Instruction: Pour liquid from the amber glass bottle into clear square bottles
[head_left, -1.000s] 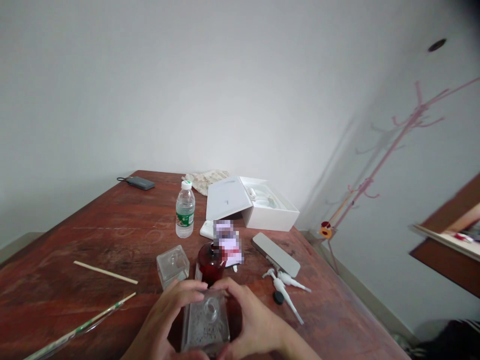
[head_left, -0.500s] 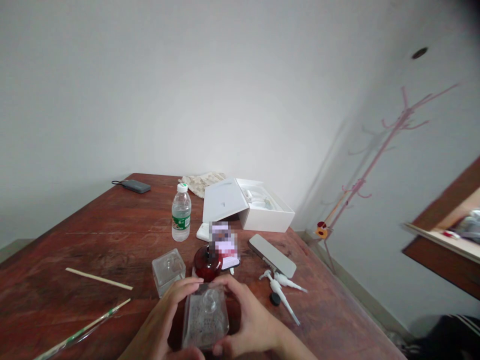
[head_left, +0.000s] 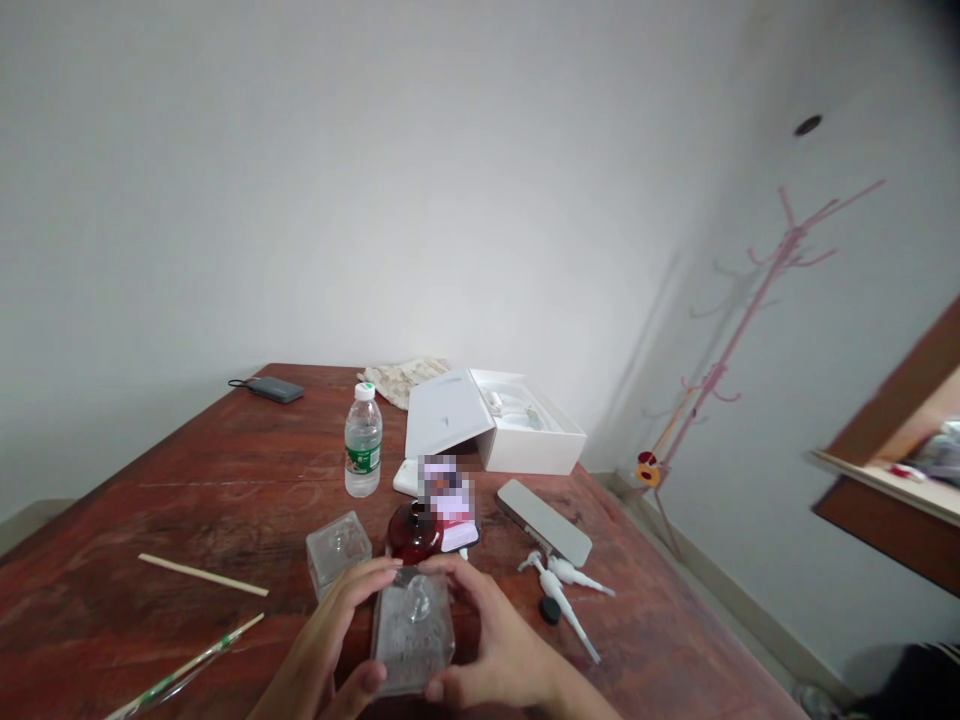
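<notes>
Near the front of the table, a clear plastic box (head_left: 414,640) with a round raised knob-like shape on top is held between both my hands. My left hand (head_left: 337,635) curves round its left side, thumb at the near left corner. On the opposite side my right hand (head_left: 499,645) grips it, fingers at the far edge and thumb at the near right corner. Just beyond the fingertips stands a dark red-brown round bottle (head_left: 414,537). A similar clear plastic box (head_left: 337,550) sits beside my left hand.
Behind stand a water bottle (head_left: 363,445), a phone (head_left: 454,510) and a white open carton (head_left: 532,450). White pump heads (head_left: 566,600), a black cap (head_left: 550,609) and a grey case (head_left: 544,522) lie right. Wooden chopsticks (head_left: 202,574) lie left; a power bank (head_left: 275,389) is farther back.
My left thumb has moved up onto the near left corner of the box, which has turned slightly in my hands. The whole view has tilted up a little.
</notes>
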